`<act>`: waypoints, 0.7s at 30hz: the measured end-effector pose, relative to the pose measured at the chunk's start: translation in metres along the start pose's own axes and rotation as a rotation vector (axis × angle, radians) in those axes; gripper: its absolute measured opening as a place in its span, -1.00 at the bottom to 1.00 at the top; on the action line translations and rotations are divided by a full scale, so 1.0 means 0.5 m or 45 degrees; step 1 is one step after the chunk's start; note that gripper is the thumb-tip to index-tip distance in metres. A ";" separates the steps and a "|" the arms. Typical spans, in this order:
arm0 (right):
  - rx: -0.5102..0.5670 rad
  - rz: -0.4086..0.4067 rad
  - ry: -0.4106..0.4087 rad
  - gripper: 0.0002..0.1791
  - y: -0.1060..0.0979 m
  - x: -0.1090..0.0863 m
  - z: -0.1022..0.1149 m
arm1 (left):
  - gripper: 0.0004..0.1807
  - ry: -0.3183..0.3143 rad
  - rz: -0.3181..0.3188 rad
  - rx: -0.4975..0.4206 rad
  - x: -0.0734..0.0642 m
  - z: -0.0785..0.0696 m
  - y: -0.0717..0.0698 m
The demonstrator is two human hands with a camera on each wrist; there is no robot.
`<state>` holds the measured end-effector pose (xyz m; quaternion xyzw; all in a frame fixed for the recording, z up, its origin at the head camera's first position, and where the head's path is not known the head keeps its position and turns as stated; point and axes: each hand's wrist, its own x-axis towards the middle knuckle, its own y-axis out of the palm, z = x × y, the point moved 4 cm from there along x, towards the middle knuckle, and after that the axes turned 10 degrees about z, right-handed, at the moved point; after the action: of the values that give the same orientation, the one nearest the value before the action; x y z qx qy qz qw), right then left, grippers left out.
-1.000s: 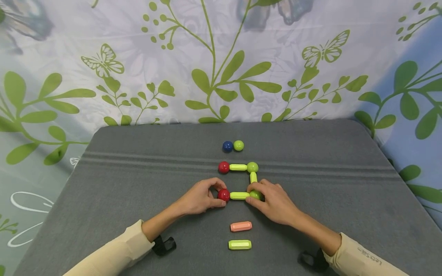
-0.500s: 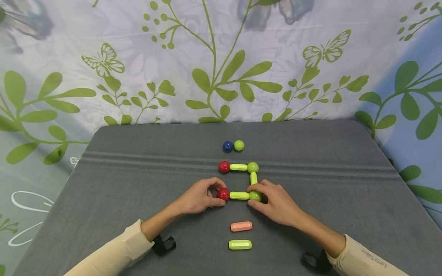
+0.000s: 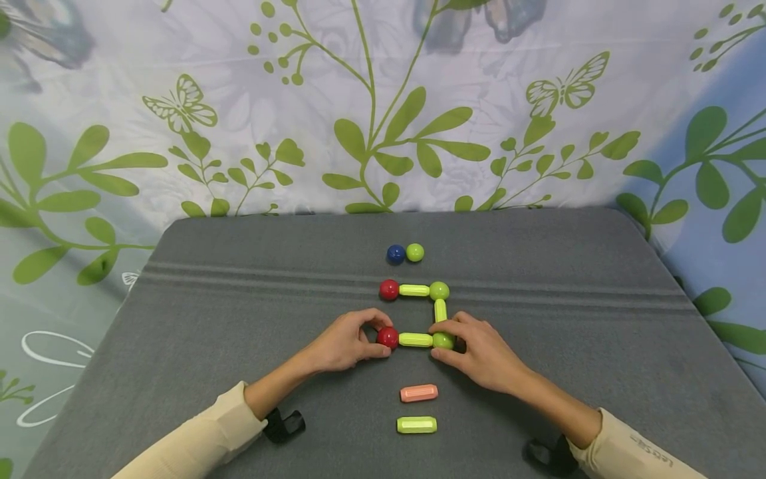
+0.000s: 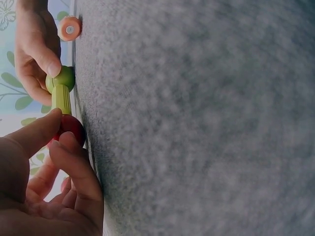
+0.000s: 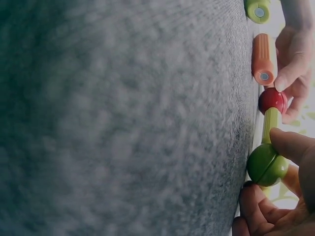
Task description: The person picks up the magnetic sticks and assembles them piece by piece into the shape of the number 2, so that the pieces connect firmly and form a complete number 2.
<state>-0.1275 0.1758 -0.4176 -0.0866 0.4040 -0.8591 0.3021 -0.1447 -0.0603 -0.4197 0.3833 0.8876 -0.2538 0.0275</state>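
Observation:
A three-sided frame of balls and ribbed yellow-green sticks lies flat, its left side open. My left hand pinches the near red ball between thumb and fingers. At the near right corner, my right hand holds the green ball by thumb and fingertips. Between these two balls runs one stick. A second stick leads back to the far green ball, and a third stick joins that to the far red ball. My right fingers partly cover the near green ball.
Behind the frame, a blue ball and a loose green ball sit side by side. In front lie an orange stick and a loose yellow-green stick. All rest on a grey cloth-covered table before a leaf-patterned curtain.
My right thumb has slid slightly right and nearer to me, off the end of the near stick, baring more of the green ball. My left hand and the frame look unmoved.

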 end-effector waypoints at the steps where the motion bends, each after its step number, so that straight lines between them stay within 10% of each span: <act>1: 0.009 -0.001 -0.006 -0.69 -0.001 0.000 0.000 | -0.63 -0.001 0.000 -0.001 0.000 0.000 0.000; 21: 0.087 -0.058 -0.035 -0.65 -0.009 -0.012 -0.006 | -0.61 -0.009 0.005 -0.022 -0.001 0.000 -0.002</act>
<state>-0.1261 0.1836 -0.4157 -0.0969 0.3683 -0.8777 0.2908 -0.1448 -0.0611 -0.4192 0.3840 0.8889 -0.2473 0.0345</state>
